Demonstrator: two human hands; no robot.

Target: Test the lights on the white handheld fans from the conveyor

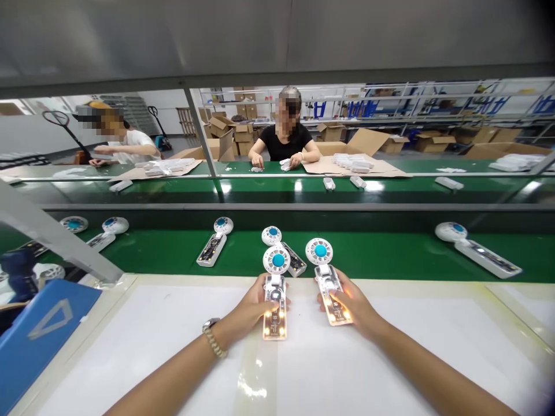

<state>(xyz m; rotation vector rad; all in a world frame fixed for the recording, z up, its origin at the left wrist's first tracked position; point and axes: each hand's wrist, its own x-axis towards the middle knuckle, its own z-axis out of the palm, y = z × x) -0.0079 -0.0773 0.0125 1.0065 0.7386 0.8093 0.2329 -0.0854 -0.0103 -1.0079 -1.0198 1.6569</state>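
Note:
My left hand, with a metal watch on its wrist, is closed round the handle of a small handheld fan. The fan has a round white head with a turquoise centre. Its clear handle shows a circuit board with glowing orange lights, and my thumb lies on the handle's face. A similar handheld fan is gripped in my right hand, slightly tilted, its lights also glowing under my thumb. Both are held over the near edge of the white table. Just behind the left one, another fan lies on the green conveyor belt.
More fans lie along the belt, including one left of centre and one at right. A blue folder is at the left by a metal post. Across the line, two people sit among white parts and cartons.

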